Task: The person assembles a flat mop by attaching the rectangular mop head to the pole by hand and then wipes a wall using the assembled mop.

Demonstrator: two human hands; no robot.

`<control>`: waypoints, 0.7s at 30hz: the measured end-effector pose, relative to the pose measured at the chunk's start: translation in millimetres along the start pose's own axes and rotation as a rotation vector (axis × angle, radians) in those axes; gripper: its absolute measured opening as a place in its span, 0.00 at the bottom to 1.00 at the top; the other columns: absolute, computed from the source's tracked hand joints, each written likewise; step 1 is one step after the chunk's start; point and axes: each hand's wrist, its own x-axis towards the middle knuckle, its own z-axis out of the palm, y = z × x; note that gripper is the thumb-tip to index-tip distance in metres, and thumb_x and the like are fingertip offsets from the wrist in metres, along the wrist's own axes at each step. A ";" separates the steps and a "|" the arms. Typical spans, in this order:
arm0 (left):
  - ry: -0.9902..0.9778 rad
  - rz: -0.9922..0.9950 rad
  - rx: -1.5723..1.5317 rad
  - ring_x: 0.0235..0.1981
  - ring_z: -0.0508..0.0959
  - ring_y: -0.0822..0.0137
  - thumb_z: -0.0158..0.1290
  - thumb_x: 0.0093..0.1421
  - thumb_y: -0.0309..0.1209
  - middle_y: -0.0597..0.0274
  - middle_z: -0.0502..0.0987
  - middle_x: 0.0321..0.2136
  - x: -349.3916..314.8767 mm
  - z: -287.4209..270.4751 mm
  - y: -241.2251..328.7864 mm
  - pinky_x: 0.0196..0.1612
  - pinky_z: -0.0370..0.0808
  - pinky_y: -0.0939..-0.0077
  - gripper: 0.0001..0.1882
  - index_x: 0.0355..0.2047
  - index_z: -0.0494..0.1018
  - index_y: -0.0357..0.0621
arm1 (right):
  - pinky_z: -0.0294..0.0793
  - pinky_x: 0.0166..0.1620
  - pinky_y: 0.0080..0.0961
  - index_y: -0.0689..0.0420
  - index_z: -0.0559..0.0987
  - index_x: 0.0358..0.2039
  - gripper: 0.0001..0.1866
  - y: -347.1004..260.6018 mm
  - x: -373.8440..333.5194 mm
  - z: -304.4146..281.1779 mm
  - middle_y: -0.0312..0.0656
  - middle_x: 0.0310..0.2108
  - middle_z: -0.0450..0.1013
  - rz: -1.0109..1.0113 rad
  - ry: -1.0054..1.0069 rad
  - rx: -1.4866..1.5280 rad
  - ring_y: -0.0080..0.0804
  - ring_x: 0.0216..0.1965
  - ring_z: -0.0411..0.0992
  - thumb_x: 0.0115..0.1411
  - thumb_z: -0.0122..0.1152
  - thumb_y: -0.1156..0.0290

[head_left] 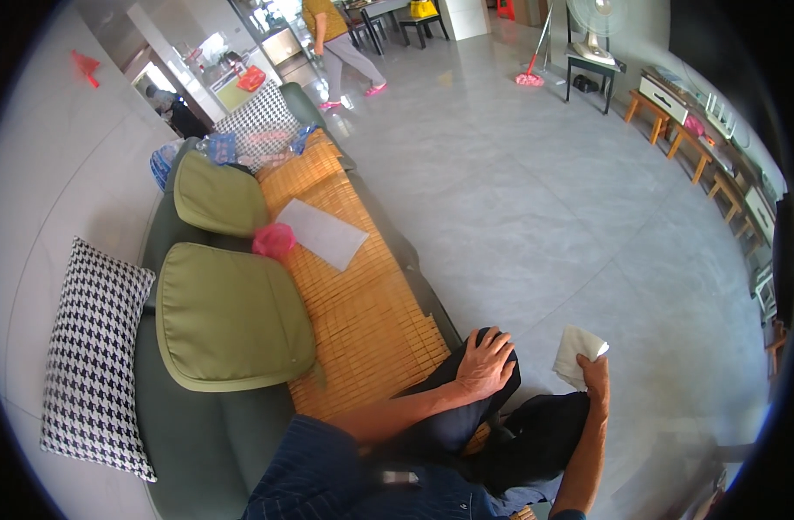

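On sofa (197,433): our left hand (485,362) flat on knee (466,416), ungripped; right hand (594,374) grasps one tissue (574,351). Left of hands: two green cushions (232,316), two checked pillows (93,360), one bamboo mat (362,321). Grey tiled floor (544,217) ahead.

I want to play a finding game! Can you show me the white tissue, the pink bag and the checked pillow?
white tissue (576,354), head view, middle of the folded sheet above the right hand (594,374).
pink bag (274,240), head view, middle of the crumpled bag.
checked pillow (98,355), head view, centre of its front face.
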 end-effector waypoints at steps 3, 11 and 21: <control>-0.013 -0.004 -0.001 0.58 0.68 0.54 0.58 0.57 0.37 0.57 0.72 0.52 -0.1 0.6 -0.3 0.62 0.60 0.46 0.19 0.46 0.77 0.40 | 0.78 0.43 0.34 0.70 0.76 0.50 0.20 -3.2 0.4 0.2 0.47 0.41 0.79 0.036 0.005 -0.045 0.36 0.39 0.78 0.57 0.63 0.76; 0.014 0.019 -0.014 0.57 0.67 0.53 0.58 0.56 0.37 0.55 0.71 0.51 0.8 -0.1 0.6 0.60 0.60 0.45 0.19 0.44 0.77 0.37 | 0.78 0.43 0.33 0.68 0.77 0.50 0.20 7.3 3.6 -1.8 0.46 0.40 0.79 -0.016 -0.025 -0.011 0.36 0.39 0.78 0.57 0.62 0.77; 0.029 0.036 -0.031 0.57 0.66 0.52 0.58 0.56 0.38 0.53 0.70 0.51 0.6 2.8 -0.1 0.58 0.61 0.44 0.19 0.43 0.76 0.35 | 0.78 0.41 0.33 0.68 0.77 0.50 0.20 10.7 5.7 -4.7 0.46 0.39 0.79 -0.009 -0.038 -0.020 0.34 0.37 0.78 0.57 0.61 0.75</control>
